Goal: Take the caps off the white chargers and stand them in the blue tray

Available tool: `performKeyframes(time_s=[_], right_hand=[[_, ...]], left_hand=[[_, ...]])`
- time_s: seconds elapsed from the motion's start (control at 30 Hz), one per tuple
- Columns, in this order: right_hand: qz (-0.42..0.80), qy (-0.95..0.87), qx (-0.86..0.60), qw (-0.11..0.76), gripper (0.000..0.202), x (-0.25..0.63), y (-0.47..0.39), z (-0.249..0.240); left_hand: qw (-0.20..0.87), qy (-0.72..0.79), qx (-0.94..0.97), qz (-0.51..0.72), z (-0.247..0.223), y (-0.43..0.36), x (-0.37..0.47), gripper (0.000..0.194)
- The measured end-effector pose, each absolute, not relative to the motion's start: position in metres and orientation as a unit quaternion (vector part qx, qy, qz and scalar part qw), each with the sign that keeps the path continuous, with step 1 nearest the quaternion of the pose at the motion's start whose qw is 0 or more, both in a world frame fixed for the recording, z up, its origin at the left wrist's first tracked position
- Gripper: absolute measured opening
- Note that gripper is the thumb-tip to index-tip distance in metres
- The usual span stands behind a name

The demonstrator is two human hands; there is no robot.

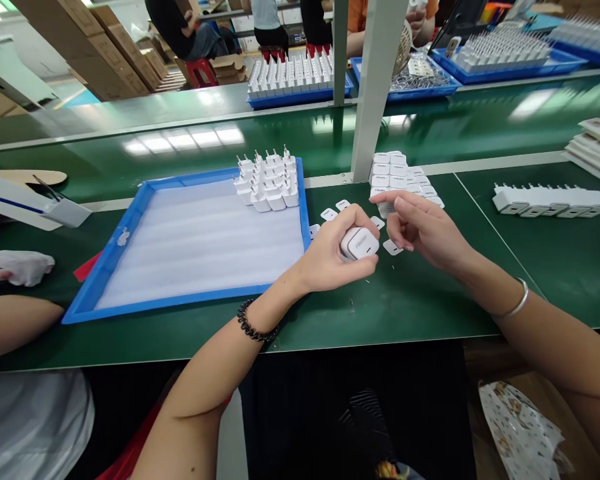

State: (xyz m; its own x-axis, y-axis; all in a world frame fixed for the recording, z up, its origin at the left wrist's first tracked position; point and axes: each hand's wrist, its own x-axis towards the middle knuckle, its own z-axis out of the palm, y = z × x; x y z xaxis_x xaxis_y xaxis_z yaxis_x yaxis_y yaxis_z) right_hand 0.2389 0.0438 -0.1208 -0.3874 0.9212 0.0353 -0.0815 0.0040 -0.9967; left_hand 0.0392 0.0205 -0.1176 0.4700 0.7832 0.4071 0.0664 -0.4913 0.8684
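Observation:
My left hand (325,257) is closed around a white plug charger (360,245), whose face with a small dark port slot points towards me. Just right of it hovers my right hand (425,230), index finger stretched out and the others loosely bent, with nothing visible in it. Small white face plates (329,214) lie scattered on the green bench behind and between the hands. Behind my right hand sit rows of white printed plates (397,175), partly hidden by its fingers. A group of white chargers (269,183), pins up, stands in the far right corner of a blue tray (195,298).
On the right, a row of white chargers (550,202) rests on the bench near stacked white sheets (597,147). A grey post (373,87) rises behind the plates. Another person's arm (15,323) reaches in at left. Across the line are blue trays (295,100) of chargers and seated people.

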Motion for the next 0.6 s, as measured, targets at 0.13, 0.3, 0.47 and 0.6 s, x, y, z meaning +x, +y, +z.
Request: performKeyframes(time_s=[0.13,0.3,0.47,0.6], right_hand=[[0.594,-0.572,-0.389,0.412,0.042,0.239,0.050,-0.127],[0.570,-0.562,-0.421,0.427,0.037,0.243,0.057,-0.126],[0.555,-0.534,-0.423,0.478,0.027,0.252,0.063,-0.118],[0.568,-0.507,-0.410,0.503,0.025,0.257,0.067,-0.119]], left_hand=[[0.389,0.263,0.742,0.478,-0.119,0.021,0.038,0.021],[0.405,0.328,0.686,0.508,-0.117,0.035,0.028,0.037],[0.479,0.467,0.554,0.495,-0.104,0.064,0.000,0.051],[0.452,0.585,0.541,0.401,-0.085,0.071,-0.034,0.031]])
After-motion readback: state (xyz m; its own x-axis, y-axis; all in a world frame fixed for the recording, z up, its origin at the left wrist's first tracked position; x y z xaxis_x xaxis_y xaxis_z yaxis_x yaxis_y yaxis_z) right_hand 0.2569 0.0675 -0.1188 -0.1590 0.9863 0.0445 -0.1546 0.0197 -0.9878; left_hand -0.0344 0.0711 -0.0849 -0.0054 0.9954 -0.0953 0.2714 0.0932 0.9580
